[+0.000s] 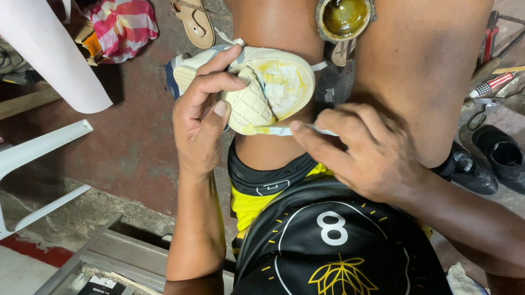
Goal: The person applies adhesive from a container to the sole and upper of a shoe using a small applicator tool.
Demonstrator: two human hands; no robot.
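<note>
A person is sitting with a worn white sports shoe with a bumpy rubber sole (pixel 262 91) lying upside down on the left thigh, just past the hem of the dark shorts. The shoe is lying mostly sideways across the leg: its rounded toe end is pointing to the person's right, toward the gap between the knees, and its heel end with a blue patch is pointing left, out over the red floor. The long line of the shoe is running left to right, tipped a little. The sole is peeling open at the toe, and yellowish glue is showing inside. The left hand (pixel 200 117) is gripping the shoe from the near side, with fingers curling over the sole and the thumb pressing the edge. The right hand (pixel 367 153) is pinching a thin, pale stick-like tool (pixel 307 130) and touching it to the lower edge of the sole. It looks like the gluing step is going on, with glue being spread into the open gap. The next move probably needs a steady hold on the shoe and a careful push to get the loose sole flat. A small round tin of brown shiny glue (pixel 346 12) is sitting between the knees, just beyond the shoe.
</note>
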